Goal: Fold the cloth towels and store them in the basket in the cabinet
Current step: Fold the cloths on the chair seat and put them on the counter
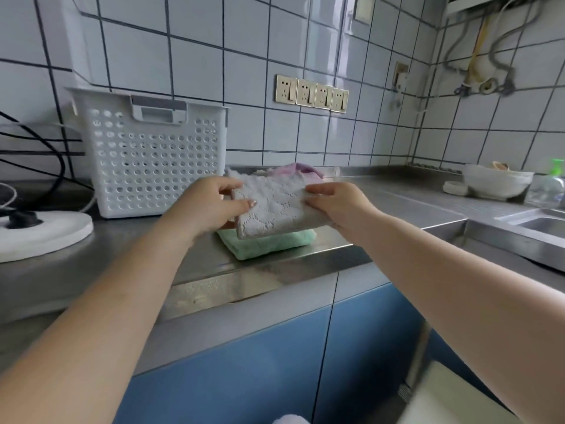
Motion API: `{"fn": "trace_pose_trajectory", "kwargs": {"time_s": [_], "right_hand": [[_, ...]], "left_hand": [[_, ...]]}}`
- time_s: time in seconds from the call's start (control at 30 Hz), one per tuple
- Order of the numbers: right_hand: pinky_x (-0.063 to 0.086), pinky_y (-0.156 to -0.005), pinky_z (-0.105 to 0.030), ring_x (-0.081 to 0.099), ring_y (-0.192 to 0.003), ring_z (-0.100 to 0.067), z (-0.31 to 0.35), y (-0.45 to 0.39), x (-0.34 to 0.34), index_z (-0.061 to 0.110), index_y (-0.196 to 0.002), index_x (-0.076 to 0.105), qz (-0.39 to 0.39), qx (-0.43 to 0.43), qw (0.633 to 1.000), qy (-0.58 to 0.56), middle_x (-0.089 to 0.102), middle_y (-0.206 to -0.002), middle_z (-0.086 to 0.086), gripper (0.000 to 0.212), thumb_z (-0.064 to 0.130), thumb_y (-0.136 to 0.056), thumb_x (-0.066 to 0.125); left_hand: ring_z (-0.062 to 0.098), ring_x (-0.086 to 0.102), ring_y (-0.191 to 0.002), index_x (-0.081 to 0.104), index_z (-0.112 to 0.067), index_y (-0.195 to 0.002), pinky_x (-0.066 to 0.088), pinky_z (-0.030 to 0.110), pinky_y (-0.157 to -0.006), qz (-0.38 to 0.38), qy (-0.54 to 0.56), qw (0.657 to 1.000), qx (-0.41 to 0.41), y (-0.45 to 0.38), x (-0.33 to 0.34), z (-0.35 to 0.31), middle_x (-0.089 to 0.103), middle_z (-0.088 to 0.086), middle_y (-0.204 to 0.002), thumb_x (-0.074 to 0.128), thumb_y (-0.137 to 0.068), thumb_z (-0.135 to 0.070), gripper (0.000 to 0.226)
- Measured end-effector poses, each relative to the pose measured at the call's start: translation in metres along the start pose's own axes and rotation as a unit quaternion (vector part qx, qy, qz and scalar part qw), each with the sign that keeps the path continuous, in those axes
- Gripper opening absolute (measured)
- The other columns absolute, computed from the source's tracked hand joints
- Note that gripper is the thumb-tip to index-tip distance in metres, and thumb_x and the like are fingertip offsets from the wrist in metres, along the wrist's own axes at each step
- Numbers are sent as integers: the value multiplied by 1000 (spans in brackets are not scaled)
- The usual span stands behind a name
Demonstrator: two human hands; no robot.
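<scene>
A folded grey towel (275, 206) is held just above the steel counter, tilted toward me. My left hand (208, 206) grips its left edge, thumb on top. My right hand (336, 203) grips its right edge. Under it a folded green towel (266, 244) lies flat near the counter's front edge. A pink towel (301, 169) sits bunched behind them against the wall. The white perforated basket (153, 157) stands upright on the counter to the left, apart from the towels.
Blue cabinet doors (260, 362) are closed below the counter (382, 206). A white round appliance base (39, 231) with black cables lies far left. A white bowl (496, 182), a soap bottle (555, 179) and a sink (538, 224) are at the right. Wall sockets (312, 93) are above.
</scene>
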State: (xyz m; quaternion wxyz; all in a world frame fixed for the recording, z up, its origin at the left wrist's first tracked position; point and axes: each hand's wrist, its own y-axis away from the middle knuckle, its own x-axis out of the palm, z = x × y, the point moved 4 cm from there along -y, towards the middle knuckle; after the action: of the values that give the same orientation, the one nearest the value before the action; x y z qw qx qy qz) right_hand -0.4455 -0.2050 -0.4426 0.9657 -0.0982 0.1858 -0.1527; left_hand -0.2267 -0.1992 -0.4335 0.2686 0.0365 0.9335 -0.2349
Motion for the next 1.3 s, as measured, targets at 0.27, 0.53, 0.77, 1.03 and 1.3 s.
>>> {"fn": "trace_pose_trajectory", "kwargs": {"time_s": [0.27,0.53,0.77,1.03,1.3], "right_hand": [[48,-72,-23,53,-93,-16,-14,-21,21,23,-104,69,46,49,997,24,61,-105,0,18,20,-86,66],[49,-89,-29,59,-91,-17,-29,-31,29,17,-107,69,76,16,989,127,67,-107,-2,23,24,-86,66],[39,-81,-20,58,-108,-14,12,-16,38,26,-124,60,40,-186,934,303,57,-133,7,31,31,-98,44],[19,-109,-21,28,-139,-13,-6,-10,73,28,-144,36,250,-184,851,424,30,-153,8,42,30,-102,31],[4,-113,-22,7,-145,-9,-22,-15,57,20,-149,22,270,-110,874,389,11,-159,3,53,42,-101,25]], "left_hand": [[17,52,-114,50,-18,-135,34,23,-86,40,-161,986,-18,-9,4,22,52,2,-135,57,-88,-46,55],[25,52,-116,55,-29,-110,41,33,-93,85,-270,957,-59,-9,12,33,50,8,-130,51,-88,-53,33],[23,27,-139,27,-11,-146,25,36,-111,36,-316,947,39,-16,16,0,25,8,-154,34,-101,-32,50],[27,38,-132,34,-5,-140,34,35,-104,195,-362,911,-34,-14,58,17,37,16,-146,24,-102,-26,45],[20,4,-147,9,-10,-150,10,36,-119,217,-402,889,-37,-10,53,32,1,8,-159,17,-100,-41,60]]}}
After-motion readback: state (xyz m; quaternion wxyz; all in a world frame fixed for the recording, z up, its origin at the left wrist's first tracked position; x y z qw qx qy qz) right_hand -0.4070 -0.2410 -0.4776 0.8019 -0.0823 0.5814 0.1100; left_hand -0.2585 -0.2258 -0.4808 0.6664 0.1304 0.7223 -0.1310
